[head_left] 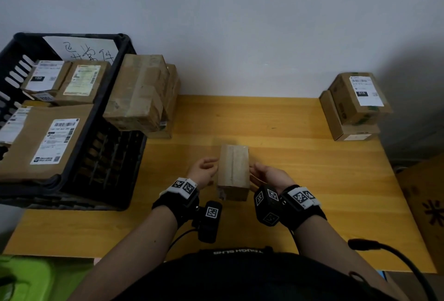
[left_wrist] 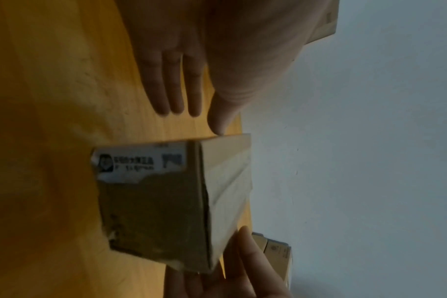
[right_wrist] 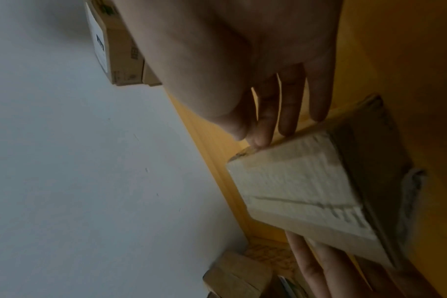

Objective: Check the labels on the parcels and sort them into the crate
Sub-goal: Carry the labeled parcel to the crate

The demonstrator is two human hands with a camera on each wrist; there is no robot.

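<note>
Brown cardboard is nearly everywhere here: a small parcel [head_left: 233, 173] sits in the middle of the yellow wooden surface [head_left: 300, 180], held between both hands. The left hand [head_left: 203, 170] is at the parcel's left side with its fingers [left_wrist: 176, 88] straight and relaxed, the thumb tip meeting the top edge of the box. The right hand [head_left: 269, 176] is at the right side, its straight fingers [right_wrist: 288, 113] laid against the box edge, not curled round it. The parcel's taped top face points up, and a torn white label [left_wrist: 140, 161] shows on the side facing the left wrist camera; its print is too blurred to read.

At the left end of the surface stands a black slatted crate [head_left: 105, 137], well apart from the held parcel. Inside it lie several labelled parcels: a large flat one [head_left: 48, 142] at the near end and two smaller ones [head_left: 64, 80] at the far end, with a handwritten white sheet [head_left: 89, 48] leaning against the far wall of the crate. Just beside the crate's right side, a stack of taped boxes [head_left: 144, 92] rests tilted against it. At the far right corner of the surface, two more boxes [head_left: 355, 106] are stacked, the upper one carrying a white label with a barcode. Black wrist bands with printed markers [head_left: 183, 186] wrap both forearms.
</note>
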